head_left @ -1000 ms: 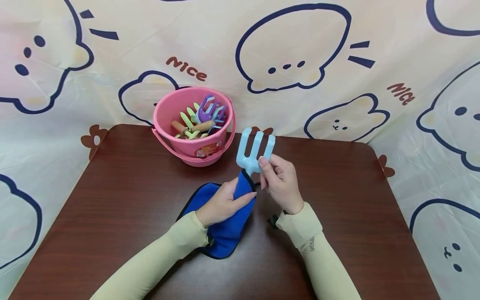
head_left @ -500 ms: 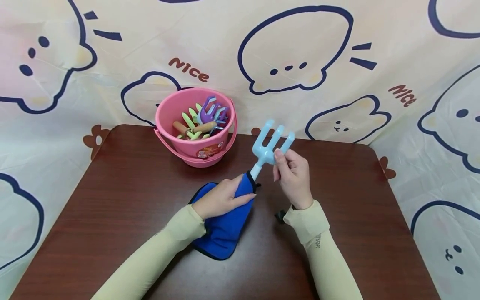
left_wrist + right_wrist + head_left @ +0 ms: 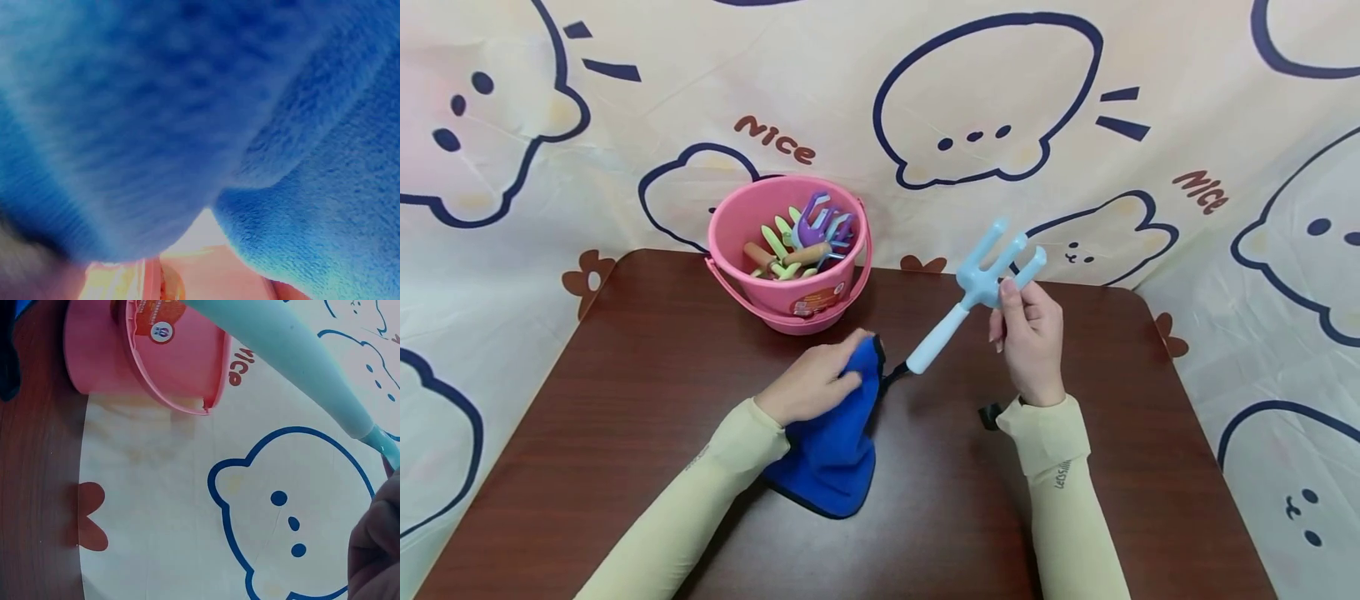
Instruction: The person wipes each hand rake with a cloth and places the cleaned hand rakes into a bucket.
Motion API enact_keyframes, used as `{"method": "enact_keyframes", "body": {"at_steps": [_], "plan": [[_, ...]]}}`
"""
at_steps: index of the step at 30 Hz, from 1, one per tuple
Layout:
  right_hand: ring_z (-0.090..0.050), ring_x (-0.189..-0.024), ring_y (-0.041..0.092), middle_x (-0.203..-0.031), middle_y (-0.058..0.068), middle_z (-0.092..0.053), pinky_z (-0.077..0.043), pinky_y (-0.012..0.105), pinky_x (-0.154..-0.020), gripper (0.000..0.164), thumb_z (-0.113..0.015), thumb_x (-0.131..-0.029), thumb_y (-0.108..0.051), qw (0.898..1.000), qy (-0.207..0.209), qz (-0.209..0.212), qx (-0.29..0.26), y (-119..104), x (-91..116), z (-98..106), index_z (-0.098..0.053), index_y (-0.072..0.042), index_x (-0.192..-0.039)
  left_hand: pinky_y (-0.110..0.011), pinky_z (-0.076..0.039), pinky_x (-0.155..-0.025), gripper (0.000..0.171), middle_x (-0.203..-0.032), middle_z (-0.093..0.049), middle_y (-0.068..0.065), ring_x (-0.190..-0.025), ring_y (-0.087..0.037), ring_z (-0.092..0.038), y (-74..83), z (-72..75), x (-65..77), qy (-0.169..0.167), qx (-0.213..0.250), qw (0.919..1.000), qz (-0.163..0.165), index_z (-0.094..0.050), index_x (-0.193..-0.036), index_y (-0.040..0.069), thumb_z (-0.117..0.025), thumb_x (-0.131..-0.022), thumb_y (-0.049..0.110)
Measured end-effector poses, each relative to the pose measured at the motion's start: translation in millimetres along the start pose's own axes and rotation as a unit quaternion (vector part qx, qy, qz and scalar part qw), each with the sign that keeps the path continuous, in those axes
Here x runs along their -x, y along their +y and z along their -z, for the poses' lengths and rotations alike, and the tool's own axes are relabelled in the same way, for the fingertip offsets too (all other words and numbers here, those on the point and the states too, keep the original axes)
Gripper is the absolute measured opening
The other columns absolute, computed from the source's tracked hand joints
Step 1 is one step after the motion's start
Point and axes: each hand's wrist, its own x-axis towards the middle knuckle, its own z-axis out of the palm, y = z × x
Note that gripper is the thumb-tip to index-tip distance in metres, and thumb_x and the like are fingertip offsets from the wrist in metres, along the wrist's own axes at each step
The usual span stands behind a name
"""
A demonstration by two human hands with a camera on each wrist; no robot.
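Pinched at its head by my right hand (image 3: pixel 1033 346), a light blue toy garden fork (image 3: pixel 938 337) is held up at a slant, tines toward the back wall. Its pale handle points down toward the cloth. My left hand (image 3: pixel 805 383) grips a blue cloth (image 3: pixel 835 471) with black edging, bunched near its upper corner; the lower part hangs to the table. A short black strip (image 3: pixel 893 375) shows between the cloth's edge and the handle end. Folds of the cloth fill most of the left wrist view. In the right wrist view the fork's handle (image 3: pixel 300 362) crosses the upper right.
A pink bucket (image 3: pixel 756 287) stands at the back left of the brown table (image 3: pixel 647 358), its handle hanging down in front. Inside are several toy garden tools, among them a purple fork (image 3: pixel 808 229) and wooden-handled pieces. A printed cloth wall (image 3: pixel 985 217) rises behind the table.
The fork's handle has come out of the blue cloth as my right hand moved right and slightly up. My left hand has shifted left and up a little with the cloth.
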Motion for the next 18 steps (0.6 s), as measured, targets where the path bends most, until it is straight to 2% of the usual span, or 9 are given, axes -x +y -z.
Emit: {"method": "enact_keyframes", "body": {"at_steps": [2,4,6,8,10,12,15,18], "plan": [[-0.047,-0.043,0.011,-0.055,-0.003,-0.055,-0.042,0.021,-0.044,0.029,-0.055,-0.108,-0.019,1.0,-0.003,-0.002,-0.003,1.2,0.0,-0.6,-0.065,0.007,-0.098,-0.049,-0.053,-0.105,0.048,-0.139,-0.06,-0.005,-0.121,-0.022,-0.06,-1.9,4.9,1.3,0.018,0.011,0.9998,-0.002,-0.046,-0.147,0.017,-0.056,-0.1,0.01],[-0.049,-0.044,0.011,-0.056,-0.003,-0.057,-0.044,0.021,-0.045,0.029,-0.055,-0.108,-0.019,1.0,-0.007,-0.005,-0.004,2.8,-0.1,-0.9,-0.065,0.008,-0.1,-0.051,-0.051,-0.107,0.048,-0.137,-0.056,-0.006,-0.125,-0.025,-0.055,-3.2,9.2,2.9,0.045,0.0,0.9989,-0.013,-0.049,-0.143,0.017,-0.057,-0.098,0.001],[-0.05,-0.044,0.011,-0.057,-0.003,-0.057,-0.045,0.021,-0.045,0.03,-0.054,-0.109,-0.017,1.0,-0.013,-0.009,-0.005,4.4,-0.1,-1.1,-0.064,0.011,-0.101,-0.05,-0.05,-0.108,0.048,-0.131,-0.056,-0.007,-0.125,-0.026,-0.054,-5.0,13.2,6.6,0.08,-0.051,0.995,-0.028,-0.054,-0.136,0.015,-0.062,-0.094,-0.006],[-0.05,-0.044,0.011,-0.057,-0.003,-0.058,-0.046,0.02,-0.046,0.031,-0.053,-0.109,-0.016,1.0,-0.018,-0.012,-0.007,5.6,-0.5,-1.1,-0.062,0.013,-0.101,-0.051,-0.049,-0.109,0.051,-0.129,-0.057,-0.008,-0.124,-0.028,-0.054,-6.6,17.0,11.5,0.108,-0.105,0.9876,-0.044,-0.058,-0.134,0.014,-0.07,-0.09,-0.009],[-0.05,-0.044,0.011,-0.058,-0.003,-0.058,-0.046,0.021,-0.046,0.032,-0.053,-0.109,-0.015,1.0,-0.021,-0.014,-0.006,6.1,-0.9,-1.2,-0.061,0.015,-0.101,-0.053,-0.048,-0.11,0.061,-0.135,-0.057,-0.008,-0.128,-0.029,-0.054,-8.6,19.5,17.5,0.107,-0.145,0.9819,-0.057,-0.057,-0.138,0.017,-0.078,-0.086,-0.005],[-0.05,-0.045,0.011,-0.058,-0.002,-0.058,-0.046,0.021,-0.046,0.032,-0.052,-0.109,-0.015,1.0,-0.023,-0.014,-0.005,6.4,-1.4,-1.3,-0.061,0.014,-0.099,-0.056,-0.046,-0.111,0.075,-0.146,-0.054,-0.007,-0.134,-0.03,-0.052,-11.1,19.9,23.8,0.076,-0.166,0.9809,-0.066,-0.05,-0.149,0.024,-0.084,-0.085,0.007],[-0.05,-0.045,0.012,-0.058,-0.002,-0.058,-0.046,0.021,-0.046,0.033,-0.052,-0.109,-0.016,1.0,-0.023,-0.014,-0.003,6.7,-2.0,-1.6,-0.06,0.014,-0.097,-0.063,-0.045,-0.11,0.093,-0.162,-0.042,-0.004,-0.145,-0.036,-0.045,-16.3,13.3,34.2,-0.019,-0.159,0.9853,-0.058,-0.035,-0.16,0.036,-0.088,-0.084,0.028],[-0.05,-0.045,0.012,-0.057,-0.002,-0.057,-0.046,0.021,-0.046,0.033,-0.053,-0.109,-0.017,1.0,-0.023,-0.015,0.002,6.8,-2.1,-2.0,-0.06,0.013,-0.096,-0.072,-0.038,-0.111,0.1,-0.17,-0.03,-0.003,-0.153,-0.043,-0.032,-20.9,-0.4,41.1,-0.106,-0.158,0.9812,-0.033,-0.032,-0.161,0.042,-0.088,-0.079,0.048]]}}
